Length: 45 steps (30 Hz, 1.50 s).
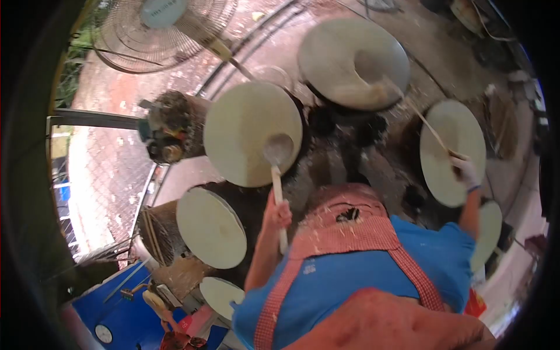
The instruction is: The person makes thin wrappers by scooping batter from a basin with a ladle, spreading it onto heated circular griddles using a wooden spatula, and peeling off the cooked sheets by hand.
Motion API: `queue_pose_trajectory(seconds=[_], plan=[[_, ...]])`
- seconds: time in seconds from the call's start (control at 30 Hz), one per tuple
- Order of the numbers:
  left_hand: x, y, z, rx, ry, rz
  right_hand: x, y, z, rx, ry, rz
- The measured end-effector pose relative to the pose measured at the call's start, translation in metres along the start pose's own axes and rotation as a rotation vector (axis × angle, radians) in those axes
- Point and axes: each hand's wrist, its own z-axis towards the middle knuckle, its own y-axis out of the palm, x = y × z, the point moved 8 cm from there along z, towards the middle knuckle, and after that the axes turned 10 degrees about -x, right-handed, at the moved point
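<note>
A wooden handle (pixel 277 184) rises through my closed left hand (pixel 276 214). Its round bowl, a ladle head (pixel 278 149), lies over the lower right part of a large pale round surface (pixel 236 122). My right hand (pixel 465 170), with a pale glove and a blue band at the wrist, grips a thin stick (pixel 431 129). That hand is over another pale disc (pixel 452 128) at the right. The stick points up and left towards the largest disc (pixel 326 52), where a blurred pale shape (pixel 376 92) shows near the lower edge. Whether they touch is unclear.
A fan (pixel 163 35) stands at the upper left, above a dirty machine part (pixel 169 128). More pale discs are at the lower left (pixel 211 227), (pixel 221 296) and lower right (pixel 487 233). A blue surface (pixel 125 309) with a round dial (pixel 103 333) lies at the bottom left.
</note>
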Motion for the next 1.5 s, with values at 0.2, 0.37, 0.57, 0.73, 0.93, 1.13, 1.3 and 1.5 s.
queue_pose_trajectory(seconds=[0.2,0.37,0.57,0.73,0.93,1.13,1.3,1.5], plan=[[0.015,0.017,-0.027,-0.089,-0.095,0.09,-0.042,0.284,0.001,0.339,-0.631,-0.178],[0.015,0.022,-0.057,-0.235,-0.043,0.039,-0.036,0.307,0.01,0.653,-0.49,-1.026],[0.002,0.018,-0.079,-0.677,-0.103,-0.311,-0.033,0.271,-0.006,0.71,-0.441,-0.616],[0.008,0.048,-0.098,-0.788,0.017,-0.211,-0.048,0.303,0.02,0.511,-0.416,-0.745],[0.012,0.05,-0.085,-0.699,0.101,-0.189,-0.076,0.232,0.013,0.67,-0.54,-0.62],[-0.005,0.041,-0.058,-0.371,0.084,0.001,-0.05,0.269,0.023,0.501,-0.515,-0.854],[-0.013,0.06,-0.048,-0.608,-0.1,-0.002,-0.081,0.193,0.048,0.656,-0.49,-0.615],[0.004,0.073,-0.05,-0.417,0.012,0.204,-0.028,0.249,0.022,0.5,-0.498,-0.938]])
